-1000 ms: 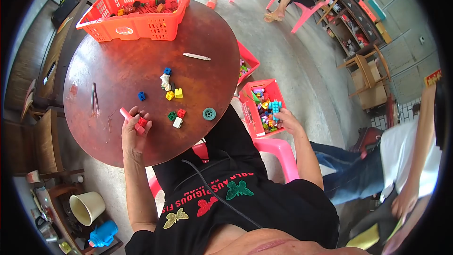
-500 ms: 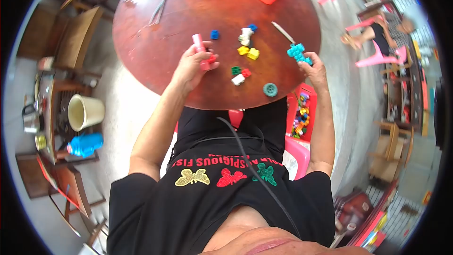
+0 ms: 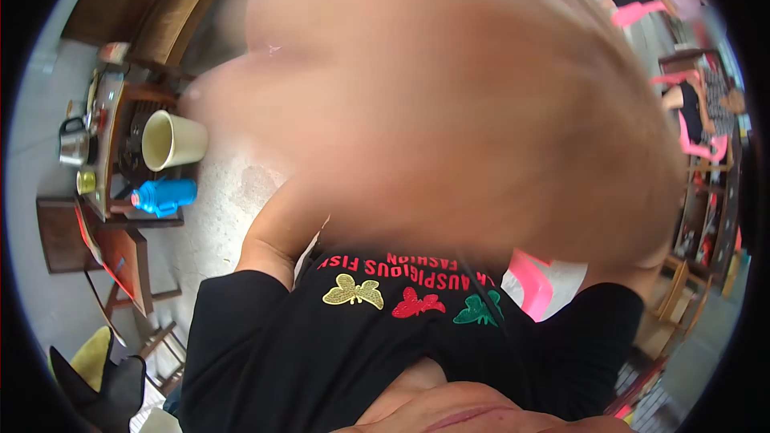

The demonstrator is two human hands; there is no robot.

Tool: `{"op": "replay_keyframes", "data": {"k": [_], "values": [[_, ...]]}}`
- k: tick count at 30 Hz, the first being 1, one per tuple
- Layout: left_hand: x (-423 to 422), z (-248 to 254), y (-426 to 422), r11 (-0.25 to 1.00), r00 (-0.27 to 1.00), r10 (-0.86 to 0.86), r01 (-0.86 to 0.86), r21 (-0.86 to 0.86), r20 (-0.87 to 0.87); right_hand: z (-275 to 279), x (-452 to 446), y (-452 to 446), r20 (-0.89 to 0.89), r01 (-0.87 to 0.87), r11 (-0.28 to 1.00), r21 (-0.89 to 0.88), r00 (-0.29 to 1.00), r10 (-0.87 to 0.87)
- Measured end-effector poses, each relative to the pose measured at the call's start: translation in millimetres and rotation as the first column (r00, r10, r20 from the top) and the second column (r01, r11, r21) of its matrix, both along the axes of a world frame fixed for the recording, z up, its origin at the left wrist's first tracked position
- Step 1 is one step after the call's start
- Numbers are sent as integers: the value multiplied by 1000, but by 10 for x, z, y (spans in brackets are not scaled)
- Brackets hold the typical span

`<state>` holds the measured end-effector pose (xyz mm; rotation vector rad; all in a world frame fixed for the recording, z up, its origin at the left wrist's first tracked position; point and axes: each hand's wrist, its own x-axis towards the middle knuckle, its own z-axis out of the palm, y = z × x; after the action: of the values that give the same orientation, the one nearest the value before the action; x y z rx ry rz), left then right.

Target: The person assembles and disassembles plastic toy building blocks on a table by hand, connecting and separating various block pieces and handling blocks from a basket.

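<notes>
A large, badly smeared hand, which seems to be my right hand (image 3: 449, 104), fills the upper middle of the view very near the camera. Its fingers are too blurred to read, and whether it holds anything does not show. My left forearm (image 3: 273, 228) rises from the black sleeve and disappears behind this blur, so my left hand is hidden. Most of the round table and the toy bricks are covered too.
A cream bucket (image 3: 174, 141) and a blue flask (image 3: 166, 196) are at the left, near wooden chairs. Part of a pink chair (image 3: 531, 285) shows beside my black shirt (image 3: 385, 341). At the upper right, people sit on pink chairs.
My right hand has come up close to the camera, blocking the table. My left hand, earlier holding pink and red pieces, has gone out of sight. The teal bricks are no longer visible.
</notes>
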<state>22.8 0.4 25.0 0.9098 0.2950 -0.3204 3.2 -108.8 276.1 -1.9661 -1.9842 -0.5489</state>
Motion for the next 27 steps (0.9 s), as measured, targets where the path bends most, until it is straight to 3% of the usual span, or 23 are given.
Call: {"op": "replay_keyframes", "data": {"k": [4, 14, 16, 17, 20, 27], "values": [[-22, 64, -60, 1000, 999, -16, 16, 6, 35, 165, -197, 244, 57, -111, 994, -12, 992, 112], [90, 5, -64, 999, 1000, 25, -26, -28, -14, 165, -301, 385, 46, -191, 977, -91, 980, 195], [61, -46, -25, 993, 997, -11, 21, -119, 81, 199, -326, 437, 34, -230, 972, -54, 972, 232], [38, -31, -32, 999, 1000, 16, -16, -28, 21, 195, -363, 467, 28, -242, 970, -38, 970, 243], [29, 31, -102, 1000, 1000, 17, -17, -2, -18, 242, -486, 600, 33, -262, 965, -13, 964, 262], [53, 37, 24, 1000, 1000, 14, -14, -6, -8, 251, -441, 369, 18, -151, 986, -68, 988, 153]]}}
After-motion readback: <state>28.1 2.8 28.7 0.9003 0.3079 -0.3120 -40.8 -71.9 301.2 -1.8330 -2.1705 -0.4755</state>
